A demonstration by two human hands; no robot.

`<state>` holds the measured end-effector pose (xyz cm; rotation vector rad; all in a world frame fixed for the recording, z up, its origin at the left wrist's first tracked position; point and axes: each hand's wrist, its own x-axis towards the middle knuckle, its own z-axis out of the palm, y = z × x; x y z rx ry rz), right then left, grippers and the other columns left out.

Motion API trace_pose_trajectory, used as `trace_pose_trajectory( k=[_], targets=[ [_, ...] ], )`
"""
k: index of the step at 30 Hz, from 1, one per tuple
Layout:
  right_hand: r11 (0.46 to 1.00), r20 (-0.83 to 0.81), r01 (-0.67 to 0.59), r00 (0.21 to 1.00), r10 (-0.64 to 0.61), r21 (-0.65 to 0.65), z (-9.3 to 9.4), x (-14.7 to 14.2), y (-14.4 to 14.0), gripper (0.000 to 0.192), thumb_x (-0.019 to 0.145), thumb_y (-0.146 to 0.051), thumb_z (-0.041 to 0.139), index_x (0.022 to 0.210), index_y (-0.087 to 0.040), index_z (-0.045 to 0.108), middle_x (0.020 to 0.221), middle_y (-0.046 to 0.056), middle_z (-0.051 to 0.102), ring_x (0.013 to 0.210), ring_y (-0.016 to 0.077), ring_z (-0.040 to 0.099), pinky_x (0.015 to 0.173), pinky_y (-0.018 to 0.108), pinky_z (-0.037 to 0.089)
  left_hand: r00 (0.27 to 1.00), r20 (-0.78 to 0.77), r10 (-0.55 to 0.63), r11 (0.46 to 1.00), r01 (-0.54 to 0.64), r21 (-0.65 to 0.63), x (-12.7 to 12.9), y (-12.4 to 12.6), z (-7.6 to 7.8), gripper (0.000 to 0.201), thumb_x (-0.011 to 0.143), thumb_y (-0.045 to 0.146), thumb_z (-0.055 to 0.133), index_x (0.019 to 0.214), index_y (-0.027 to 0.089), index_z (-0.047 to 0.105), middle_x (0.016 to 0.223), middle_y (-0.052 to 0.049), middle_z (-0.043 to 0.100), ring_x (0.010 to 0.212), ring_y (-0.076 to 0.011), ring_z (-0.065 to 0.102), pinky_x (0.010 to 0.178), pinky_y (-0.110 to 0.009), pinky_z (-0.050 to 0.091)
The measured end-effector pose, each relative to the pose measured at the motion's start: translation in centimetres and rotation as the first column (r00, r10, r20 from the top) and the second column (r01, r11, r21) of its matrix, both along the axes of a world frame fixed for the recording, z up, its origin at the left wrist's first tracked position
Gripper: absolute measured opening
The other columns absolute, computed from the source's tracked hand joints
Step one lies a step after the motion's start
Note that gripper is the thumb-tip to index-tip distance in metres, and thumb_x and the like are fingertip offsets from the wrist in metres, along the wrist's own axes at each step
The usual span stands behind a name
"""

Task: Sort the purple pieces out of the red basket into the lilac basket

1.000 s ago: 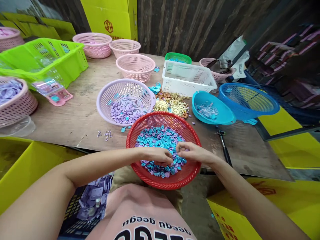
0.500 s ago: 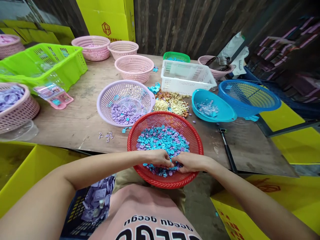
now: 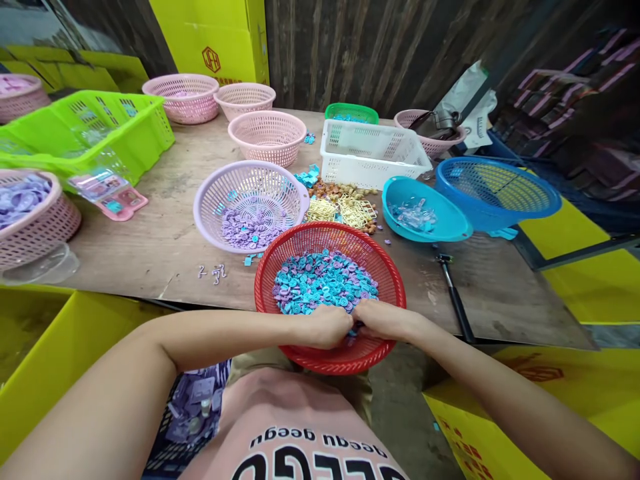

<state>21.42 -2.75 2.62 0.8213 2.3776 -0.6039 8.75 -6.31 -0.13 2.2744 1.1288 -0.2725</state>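
Observation:
A red plastic basket (image 3: 332, 365) rests at the table's front edge, over my lap. It holds a heap of small round turquoise and purple plastic pieces (image 3: 320, 283). Inside its near side, my left hand (image 3: 331, 325) is closed, knuckles up, against the pieces. Close beside it, my right hand (image 3: 379, 319) is closed too, its fingers curled down into the heap. Whatever lies in the fingers of either hand is hidden. Just behind to the left, a lilac basket (image 3: 207, 183) contains purple pieces with a few turquoise ones.
On the wooden table (image 3: 170, 247) stand a white basket (image 3: 360, 170), a turquoise bowl (image 3: 440, 230), a blue basket (image 3: 500, 207), a pink basket (image 3: 267, 143) and a green crate (image 3: 145, 150). A black-handled tool (image 3: 459, 310) lies right. Yellow cartons (image 3: 75, 347) stand below the front edge.
My left hand has moved slightly right and turned knuckles up, with its fingers now hidden. My right hand has shifted a little. The pieces nearest me have been pushed away from the near side.

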Motion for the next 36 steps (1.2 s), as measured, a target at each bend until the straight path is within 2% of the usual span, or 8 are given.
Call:
trace_pose_trajectory(
  k=[11, 18, 20, 23, 26, 29, 32, 36],
  targets=[
    [0.994, 0.065, -0.025, 0.998, 0.018, 0.110, -0.1, 0.3, -0.2, 0.029, 0.070, -0.002, 0.039, 0.082, -0.006, 0.064, 0.080, 0.016, 0.065, 0.074, 0.0201, 0.059, 0.059, 0.024, 0.038, 1.000, -0.003, -0.027, 0.999, 0.027, -0.026, 1.0, 0.2, 1.1, 0.019, 0.072, 0.021, 0.047, 0.081, 0.010, 0.061, 0.079, -0.012, 0.063, 0.075, -0.0231, 0.059, 0.062, -0.031, 0.046],
    [0.996, -0.101, 0.034, 0.994, -0.042, -0.087, 1.1, 1.2, 1.1, 0.025, 0.065, -0.009, 0.049, 0.081, -0.015, 0.068, 0.072, 0.006, 0.067, 0.065, 0.0151, 0.057, 0.057, 0.021, 0.036, 0.972, 0.171, 0.161, 0.953, -0.108, -0.282, -0.2, 1.6, 0.9, 0.012, 0.062, 0.024, 0.052, 0.056, 0.014, 0.053, 0.047, 0.002, 0.046, 0.048, -0.0107, 0.045, 0.045, -0.021, 0.033],
    [0.977, -0.224, 0.078, 0.967, -0.122, -0.198, 1.1, 1.8, 1.9, 0.021, 0.066, -0.014, 0.052, 0.080, -0.017, 0.068, 0.068, 0.002, 0.066, 0.061, 0.0119, 0.055, 0.058, 0.020, 0.036, 0.906, 0.274, 0.321, 0.848, -0.147, -0.509, -1.4, 2.1, 1.4, 0.015, 0.063, 0.028, 0.050, 0.057, 0.014, 0.051, 0.044, 0.004, 0.041, 0.043, -0.0070, 0.038, 0.040, -0.019, 0.028],
    [0.884, -0.343, 0.190, 0.870, -0.354, -0.428, 1.2, 2.2, 3.1, 0.021, 0.067, -0.028, 0.056, 0.080, -0.016, 0.067, 0.065, 0.000, 0.063, 0.059, 0.0097, 0.051, 0.057, 0.020, 0.035, 0.733, 0.295, 0.613, 0.545, -0.121, -0.830, -3.4, 2.6, 1.8, 0.015, 0.065, 0.029, 0.045, 0.067, 0.015, 0.050, 0.047, 0.006, 0.040, 0.037, -0.0050, 0.031, 0.035, -0.018, 0.021],
    [0.651, -0.286, 0.355, 0.685, -0.670, -0.671, 1.1, 1.9, 4.0, 0.029, 0.064, -0.037, 0.059, 0.079, -0.013, 0.063, 0.057, -0.002, 0.055, 0.047, 0.0051, 0.040, 0.044, 0.018, 0.028, 0.587, 0.214, 0.781, 0.278, -0.020, -0.961, -5.1, 2.5, 1.7, 0.013, 0.066, 0.026, 0.043, 0.073, 0.017, 0.048, 0.050, 0.004, 0.043, 0.038, -0.0057, 0.034, 0.033, -0.016, 0.021],
    [0.377, -0.147, 0.409, 0.493, -0.858, -0.831, 0.7, 0.8, 4.7, 0.030, 0.062, -0.036, 0.063, 0.080, -0.013, 0.058, 0.051, -0.007, 0.045, 0.038, 0.0009, 0.025, 0.036, 0.017, 0.015, 0.497, 0.139, 0.857, 0.128, 0.056, -0.990, -6.5, 2.7, 1.6, 0.013, 0.065, 0.024, 0.044, 0.075, 0.016, 0.046, 0.055, 0.002, 0.046, 0.041, -0.0056, 0.039, 0.035, -0.014, 0.025],
    [0.257, -0.102, 0.359, 0.399, -0.911, -0.897, 0.6, -1.7, 5.8, 0.025, 0.063, -0.032, 0.062, 0.077, -0.013, 0.054, 0.052, -0.008, 0.041, 0.037, -0.0001, 0.023, 0.034, 0.016, 0.012, 0.386, 0.169, 0.907, 0.159, 0.059, -0.986, -8.4, 3.8, 2.5, 0.012, 0.067, 0.023, 0.042, 0.075, 0.016, 0.046, 0.055, 0.002, 0.045, 0.042, -0.0043, 0.039, 0.035, -0.012, 0.024],
    [0.334, -0.237, 0.304, 0.315, -0.919, -0.892, 1.6, -8.4, 8.4, 0.011, 0.073, -0.024, 0.052, 0.075, -0.013, 0.054, 0.052, -0.007, 0.040, 0.037, 0.0006, 0.023, 0.034, 0.015, 0.017, 0.158, 0.348, 0.924, 0.376, -0.221, -0.900, -11.9, 6.7, 4.5, 0.016, 0.071, 0.023, 0.035, 0.077, 0.015, 0.048, 0.059, 0.001, 0.047, 0.044, -0.0041, 0.039, 0.038, -0.014, 0.029]
  ],
)
